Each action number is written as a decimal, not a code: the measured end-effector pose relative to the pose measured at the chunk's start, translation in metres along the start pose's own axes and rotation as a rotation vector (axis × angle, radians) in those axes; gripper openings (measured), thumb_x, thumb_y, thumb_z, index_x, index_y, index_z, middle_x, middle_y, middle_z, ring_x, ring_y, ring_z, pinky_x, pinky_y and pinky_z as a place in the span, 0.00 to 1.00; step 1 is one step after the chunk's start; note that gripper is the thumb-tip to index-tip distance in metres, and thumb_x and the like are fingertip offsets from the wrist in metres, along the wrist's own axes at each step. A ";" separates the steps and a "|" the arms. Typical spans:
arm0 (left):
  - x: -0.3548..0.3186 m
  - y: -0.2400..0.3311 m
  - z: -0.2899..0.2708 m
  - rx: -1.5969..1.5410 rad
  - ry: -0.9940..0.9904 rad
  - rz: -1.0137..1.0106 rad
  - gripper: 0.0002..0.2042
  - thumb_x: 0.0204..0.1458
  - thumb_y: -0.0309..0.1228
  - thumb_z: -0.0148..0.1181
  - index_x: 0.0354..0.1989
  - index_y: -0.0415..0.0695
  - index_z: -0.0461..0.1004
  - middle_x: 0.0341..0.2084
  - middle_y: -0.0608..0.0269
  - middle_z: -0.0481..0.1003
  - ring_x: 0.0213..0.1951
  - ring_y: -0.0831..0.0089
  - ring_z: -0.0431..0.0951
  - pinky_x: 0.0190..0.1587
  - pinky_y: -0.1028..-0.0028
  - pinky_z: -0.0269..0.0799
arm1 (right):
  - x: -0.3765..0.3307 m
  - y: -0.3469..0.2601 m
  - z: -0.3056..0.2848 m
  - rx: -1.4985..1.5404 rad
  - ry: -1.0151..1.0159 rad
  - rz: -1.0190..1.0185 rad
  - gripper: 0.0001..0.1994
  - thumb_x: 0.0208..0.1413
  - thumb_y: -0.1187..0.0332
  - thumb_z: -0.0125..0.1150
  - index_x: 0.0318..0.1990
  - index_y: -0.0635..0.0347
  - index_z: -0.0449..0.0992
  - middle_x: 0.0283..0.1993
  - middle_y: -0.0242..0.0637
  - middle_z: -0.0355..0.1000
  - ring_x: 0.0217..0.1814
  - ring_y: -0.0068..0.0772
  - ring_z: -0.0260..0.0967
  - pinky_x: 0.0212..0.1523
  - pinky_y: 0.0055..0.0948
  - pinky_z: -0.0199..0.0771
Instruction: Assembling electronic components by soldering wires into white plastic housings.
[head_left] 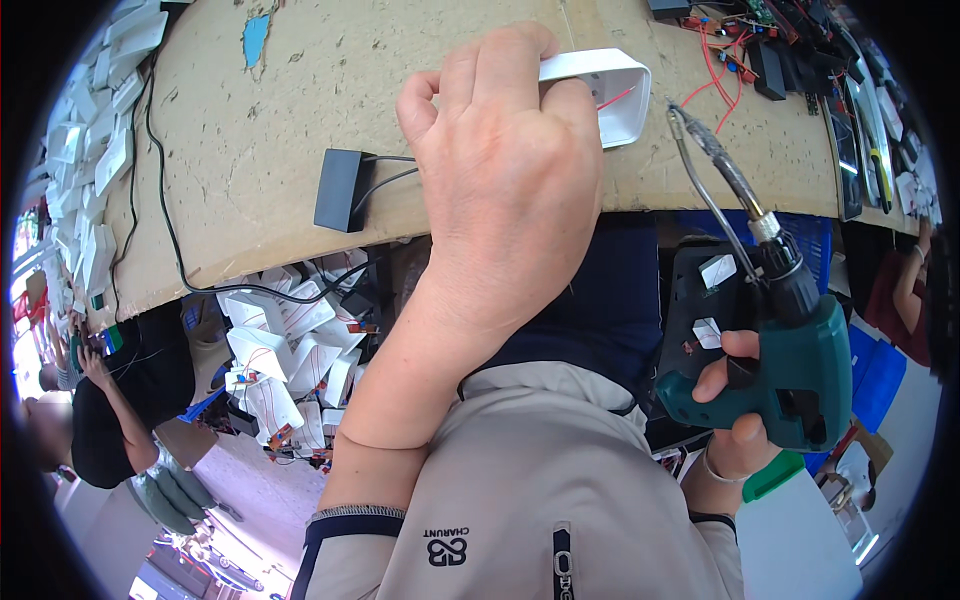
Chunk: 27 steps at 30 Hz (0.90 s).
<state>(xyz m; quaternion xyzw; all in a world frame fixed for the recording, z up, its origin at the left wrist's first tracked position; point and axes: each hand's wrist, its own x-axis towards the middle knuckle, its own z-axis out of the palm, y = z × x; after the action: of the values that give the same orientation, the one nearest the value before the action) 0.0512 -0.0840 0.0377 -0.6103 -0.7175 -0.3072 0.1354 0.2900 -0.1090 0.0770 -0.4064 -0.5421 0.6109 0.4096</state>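
My left hand (510,170) is closed on a white plastic housing (628,115) over the table, its fingers wrapped over the near side. A thin red wire (616,97) shows inside the housing. My right hand (735,385) grips a green soldering gun (812,375) by its handle. The metal tip, with a bent feed tube beside it, points up and left, just right of the housing and apart from it. Left of my left wrist lies a black box (341,190), whose black leads run behind the hand. What my left fingertips touch is hidden.
The worn wooden table (250,200) has a black cable (165,220) across it. White housings (85,180) pile up at its left. Wired housings (275,350) fill a space below the edge. Red wires and boards (730,60) lie at far right. Other people (120,400) are on both sides.
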 end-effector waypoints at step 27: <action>-0.012 -0.002 0.001 -0.118 0.276 0.124 0.09 0.35 0.27 0.65 0.29 0.51 0.76 0.20 0.75 0.71 0.22 0.79 0.66 0.33 0.75 0.45 | 0.007 0.004 -0.009 -0.038 -0.039 -0.045 0.32 0.43 0.57 0.65 0.50 0.71 0.60 0.44 0.54 0.67 0.29 0.31 0.71 0.30 0.27 0.75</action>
<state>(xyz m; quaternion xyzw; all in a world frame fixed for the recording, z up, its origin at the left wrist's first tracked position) 0.0522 -0.0926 0.0299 -0.6124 -0.6337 -0.4207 0.2152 0.2958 -0.0999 0.0722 -0.3895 -0.5706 0.5990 0.4048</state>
